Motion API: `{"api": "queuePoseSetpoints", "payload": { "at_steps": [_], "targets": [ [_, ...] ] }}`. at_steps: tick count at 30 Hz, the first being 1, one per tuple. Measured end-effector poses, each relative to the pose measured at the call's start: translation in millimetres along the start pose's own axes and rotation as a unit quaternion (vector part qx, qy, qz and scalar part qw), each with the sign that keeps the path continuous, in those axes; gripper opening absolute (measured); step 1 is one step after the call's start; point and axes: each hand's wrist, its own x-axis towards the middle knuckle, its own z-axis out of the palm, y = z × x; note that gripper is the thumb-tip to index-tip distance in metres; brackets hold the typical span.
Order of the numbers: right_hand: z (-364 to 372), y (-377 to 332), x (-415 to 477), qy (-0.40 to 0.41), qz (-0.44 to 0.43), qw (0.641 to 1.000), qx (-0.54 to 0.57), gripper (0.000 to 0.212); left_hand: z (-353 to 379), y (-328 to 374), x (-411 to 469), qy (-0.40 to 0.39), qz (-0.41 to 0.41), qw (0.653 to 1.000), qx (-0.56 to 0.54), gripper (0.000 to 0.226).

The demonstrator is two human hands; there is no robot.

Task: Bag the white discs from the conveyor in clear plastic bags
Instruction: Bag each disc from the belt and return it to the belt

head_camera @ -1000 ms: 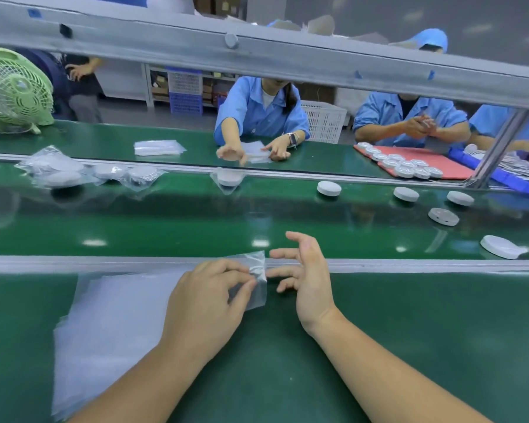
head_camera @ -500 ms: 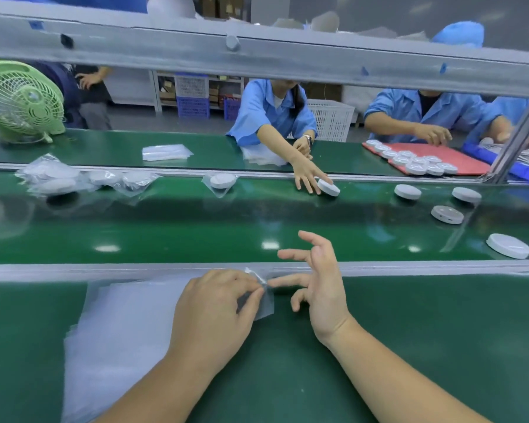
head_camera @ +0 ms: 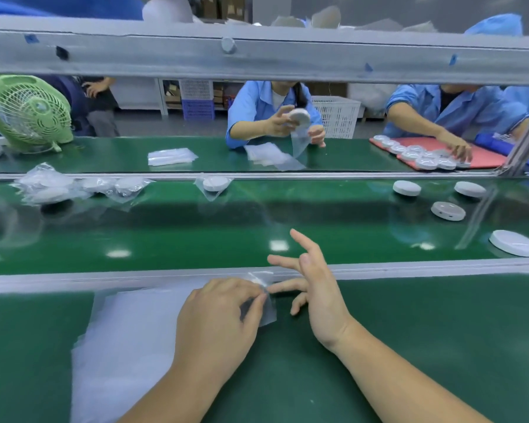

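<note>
A stack of clear plastic bags [head_camera: 126, 334] lies on the near green bench. My left hand [head_camera: 217, 319] rests on the stack's right end and pinches the corner of the top bag [head_camera: 264, 312] between thumb and fingers. My right hand [head_camera: 315, 288] is just right of it, fingers spread and straight, one fingertip touching the same bag corner. Several bare white discs sit on the conveyor [head_camera: 257, 227] at the right, the nearest disc [head_camera: 513, 242] by the edge. Bagged discs [head_camera: 215, 184] lie further left on the belt.
A grey metal rail [head_camera: 409, 267] separates my bench from the belt, and a grey beam [head_camera: 257, 56] crosses overhead. Across the belt, two people in blue handle discs; one has a red tray [head_camera: 486, 158]. A green fan [head_camera: 28, 114] stands far left.
My hands stay at the bag corner, the right fingers spreading and closing in on it. The person opposite took a disc from the belt and now holds it over a bag.
</note>
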Motion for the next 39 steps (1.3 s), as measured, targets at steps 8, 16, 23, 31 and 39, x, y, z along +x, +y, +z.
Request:
{"api": "queuePoseSetpoints", "payload": {
  "at_steps": [8, 16, 23, 31, 39],
  "targets": [
    [-2.1, 5.9, 3.4, -0.036, 0.008, 0.999, -0.021, 0.056, 2.3, 5.1, -1.8, 0.005, 0.04, 0.999, 0.003, 0.014],
    [-3.7, 6.6, 3.3, -0.045, 0.011, 0.999, -0.018, 0.054, 1.7, 6.4, -2.2, -0.007, 0.044, 0.999, 0.009, 0.019],
    [-5.3, 7.8, 5.6, -0.048, 0.021, 0.999, 0.009, 0.065, 1.3, 8.3, -4.0, -0.027, 0.077, 0.996, 0.018, 0.021],
    [-6.5, 4.9, 5.7, -0.032, 0.024, 0.999, 0.031, 0.063, 5.3, 10.4, -4.8, -0.016, 0.098, 0.995, 0.033, 0.025],
    [-6.5, 1.7, 3.9, -0.023, 0.034, 0.999, 0.032, 0.058, 4.8, 10.9, -5.0, -0.018, 0.117, 0.991, 0.06, 0.027]
  ]
}}
